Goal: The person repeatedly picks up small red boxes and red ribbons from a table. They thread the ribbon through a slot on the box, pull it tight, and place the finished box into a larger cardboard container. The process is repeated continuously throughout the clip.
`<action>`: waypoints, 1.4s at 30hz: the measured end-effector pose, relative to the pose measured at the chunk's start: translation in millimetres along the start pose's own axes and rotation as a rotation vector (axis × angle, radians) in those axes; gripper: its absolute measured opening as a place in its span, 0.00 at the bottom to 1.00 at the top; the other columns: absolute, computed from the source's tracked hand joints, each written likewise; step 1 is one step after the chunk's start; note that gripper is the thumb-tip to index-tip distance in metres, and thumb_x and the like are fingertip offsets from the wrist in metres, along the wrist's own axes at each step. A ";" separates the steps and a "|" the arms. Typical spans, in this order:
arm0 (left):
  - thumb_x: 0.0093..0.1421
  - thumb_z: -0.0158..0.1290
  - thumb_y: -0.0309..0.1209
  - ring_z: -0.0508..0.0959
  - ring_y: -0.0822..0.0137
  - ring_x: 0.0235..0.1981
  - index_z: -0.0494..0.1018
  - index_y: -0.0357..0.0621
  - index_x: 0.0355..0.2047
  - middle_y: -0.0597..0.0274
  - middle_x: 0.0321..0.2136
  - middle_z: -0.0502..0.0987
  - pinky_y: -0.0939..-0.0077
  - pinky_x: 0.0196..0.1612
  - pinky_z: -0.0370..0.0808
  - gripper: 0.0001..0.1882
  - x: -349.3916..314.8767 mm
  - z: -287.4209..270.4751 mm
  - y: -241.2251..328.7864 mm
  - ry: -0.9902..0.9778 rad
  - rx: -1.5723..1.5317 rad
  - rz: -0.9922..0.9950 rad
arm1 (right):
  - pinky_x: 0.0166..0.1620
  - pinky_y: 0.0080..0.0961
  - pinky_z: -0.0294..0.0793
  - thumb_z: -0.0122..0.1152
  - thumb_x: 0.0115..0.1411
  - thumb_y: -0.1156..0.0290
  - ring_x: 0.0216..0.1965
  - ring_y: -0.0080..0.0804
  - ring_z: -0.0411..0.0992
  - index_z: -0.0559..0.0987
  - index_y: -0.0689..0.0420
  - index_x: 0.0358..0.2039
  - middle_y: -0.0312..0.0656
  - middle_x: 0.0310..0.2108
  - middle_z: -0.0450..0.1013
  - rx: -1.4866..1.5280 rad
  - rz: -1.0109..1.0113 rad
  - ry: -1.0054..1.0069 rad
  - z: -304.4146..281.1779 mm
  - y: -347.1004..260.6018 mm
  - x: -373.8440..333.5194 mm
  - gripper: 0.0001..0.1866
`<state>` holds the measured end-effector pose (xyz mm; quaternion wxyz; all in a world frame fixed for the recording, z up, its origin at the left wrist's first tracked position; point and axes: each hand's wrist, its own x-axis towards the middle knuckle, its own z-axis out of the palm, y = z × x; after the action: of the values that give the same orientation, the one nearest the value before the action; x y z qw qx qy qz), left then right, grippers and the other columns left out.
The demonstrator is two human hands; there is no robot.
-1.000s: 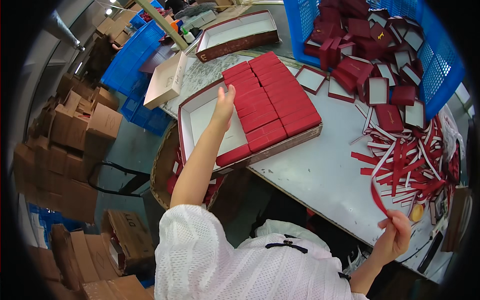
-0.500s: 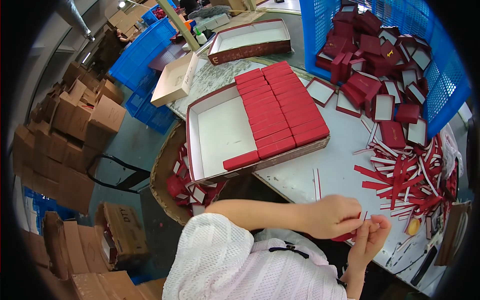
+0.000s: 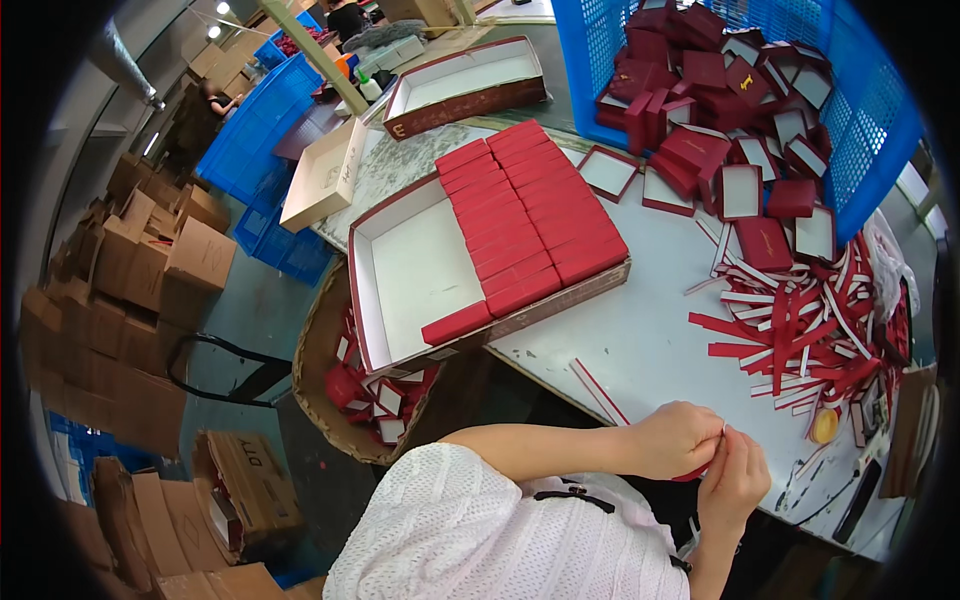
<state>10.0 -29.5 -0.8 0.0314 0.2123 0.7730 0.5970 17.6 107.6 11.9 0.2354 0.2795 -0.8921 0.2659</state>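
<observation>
At the smooth white table [image 3: 640, 335], thin red strip [image 3: 692, 473] between left hand [image 3: 682, 440] and right hand [image 3: 737, 476], part-hidden, fingertips clamped on it

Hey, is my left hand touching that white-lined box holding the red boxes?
Apart. The head view shows white tabletop plainly separating your left hand from the white-lined box.

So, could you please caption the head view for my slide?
Left hand and right hand hold something red near red boxes.

Beyond the left grip [image 3: 675, 440], the surface [image 3: 640, 310] looks smooth, slightly glossy; farther off, matt papery red boxes [image 3: 530, 210], a plastic crate [image 3: 866, 140].
</observation>
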 end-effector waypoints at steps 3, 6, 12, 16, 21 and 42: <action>0.46 0.44 0.23 0.67 0.55 0.19 0.65 0.35 0.20 0.50 0.17 0.65 0.70 0.23 0.64 0.03 -2.3 12.2 -9.5 -0.002 0.137 0.038 | 0.20 0.23 0.64 0.50 0.46 0.82 0.17 0.35 0.64 0.70 0.64 0.26 0.44 0.19 0.66 0.007 0.065 0.022 2.0 10.9 -18.8 0.04; 0.48 0.42 0.23 0.70 0.58 0.21 0.68 0.36 0.24 0.53 0.18 0.69 0.71 0.25 0.67 0.05 0.1 26.6 -13.6 0.041 0.086 0.087 | 0.18 0.19 0.61 0.46 0.50 0.79 0.14 0.26 0.63 0.69 0.63 0.25 0.38 0.16 0.65 0.308 0.527 0.273 10.8 16.5 -37.7 0.03; 0.54 0.41 0.29 0.74 0.65 0.29 0.69 0.39 0.32 0.55 0.30 0.74 0.70 0.31 0.72 0.09 -23.7 18.9 -39.3 0.496 -0.864 -0.331 | 0.24 0.15 0.67 0.39 0.56 0.73 0.24 0.22 0.67 0.69 0.63 0.33 0.41 0.29 0.70 1.932 1.097 0.955 -9.6 89.1 -131.7 0.10; 0.52 0.42 0.31 0.74 0.64 0.29 0.68 0.40 0.30 0.53 0.29 0.73 0.71 0.31 0.72 0.09 -30.2 -41.1 -41.2 0.696 -1.246 -0.189 | 0.36 0.26 0.73 0.37 0.54 0.75 0.35 0.35 0.70 0.66 0.67 0.36 0.47 0.32 0.69 1.673 1.226 1.250 -16.5 158.9 -243.3 0.12; 0.49 0.42 0.30 0.71 0.65 0.28 0.67 0.39 0.25 0.54 0.24 0.71 0.75 0.31 0.71 0.08 -34.4 -96.9 -24.9 0.830 -1.248 -0.060 | 0.39 0.35 0.70 0.40 0.51 0.74 0.39 0.42 0.67 0.65 0.66 0.35 0.53 0.38 0.66 0.961 1.561 1.385 -25.1 217.2 -358.1 0.12; 0.51 0.48 0.42 0.68 0.62 0.42 0.66 0.38 0.41 0.53 0.38 0.69 0.73 0.45 0.63 0.22 134.7 -107.6 -44.9 -0.038 0.654 -0.070 | 0.21 0.19 0.55 0.39 0.58 0.69 0.16 0.24 0.50 0.59 0.59 0.18 0.36 0.17 0.54 1.358 0.382 0.970 -100.4 42.6 -59.7 0.13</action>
<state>-157.8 -87.0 15.5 -0.0036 0.1957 0.9299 0.3115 62.0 220.7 38.4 0.3239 0.0601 -0.3718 0.8679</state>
